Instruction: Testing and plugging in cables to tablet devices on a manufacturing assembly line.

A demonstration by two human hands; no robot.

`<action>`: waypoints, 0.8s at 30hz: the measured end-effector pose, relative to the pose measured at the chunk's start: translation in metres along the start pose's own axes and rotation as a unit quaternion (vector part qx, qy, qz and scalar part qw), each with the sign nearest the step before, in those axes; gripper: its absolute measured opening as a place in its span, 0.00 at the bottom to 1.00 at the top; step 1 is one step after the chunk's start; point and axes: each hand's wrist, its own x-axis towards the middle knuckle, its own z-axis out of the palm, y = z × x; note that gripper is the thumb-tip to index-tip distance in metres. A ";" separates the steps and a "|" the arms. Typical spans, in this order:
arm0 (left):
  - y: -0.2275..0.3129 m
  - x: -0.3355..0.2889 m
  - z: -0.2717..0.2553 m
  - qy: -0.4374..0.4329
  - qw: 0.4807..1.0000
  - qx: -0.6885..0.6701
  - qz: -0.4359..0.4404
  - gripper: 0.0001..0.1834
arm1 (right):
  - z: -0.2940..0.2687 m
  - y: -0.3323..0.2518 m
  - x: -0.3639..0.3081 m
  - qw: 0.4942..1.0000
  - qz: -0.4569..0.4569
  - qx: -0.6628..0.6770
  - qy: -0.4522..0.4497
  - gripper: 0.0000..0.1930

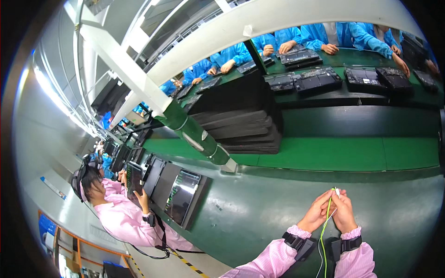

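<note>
Over the green worktable, my left hand (pixel 315 213) and my right hand (pixel 344 214) meet with fingertips pinched together. Between them is the upper end of a yellow-green cable (pixel 326 231), which hangs down between my wrists. A small white piece (pixel 337 192), perhaps a connector, pokes out at the fingertips on the right-hand side. Beside the cable runs a thinner white cord (pixel 320 252). Both hands are closed, and the fingers partly hide how the ends sit. Black straps with dark modules are on both my wrists.
A green post (pixel 197 132) rises from the worktable (pixel 259 204) at its far edge. Beyond it stand stacked black foam trays (pixel 241 116) and a line of opened laptops (pixel 317 79) with blue-sleeved workers. At left, a pink-clad person (pixel 123 208) holds a tablet-like device (pixel 135 178) beside a tray with a dark screen panel (pixel 183 197).
</note>
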 end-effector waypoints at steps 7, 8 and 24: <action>-0.004 0.003 0.000 0.020 1.000 -0.013 0.006 0.21 | 0.002 -0.007 0.001 0.999 0.025 0.015 0.026 0.20; 0.000 0.000 0.004 0.046 0.999 -0.014 -0.002 0.20 | 0.003 -0.007 0.000 0.999 0.029 0.021 0.022 0.20; -0.022 0.002 -0.017 0.014 0.999 -0.032 -0.012 0.21 | 0.006 -0.002 -0.010 0.997 -0.005 0.007 0.071 0.17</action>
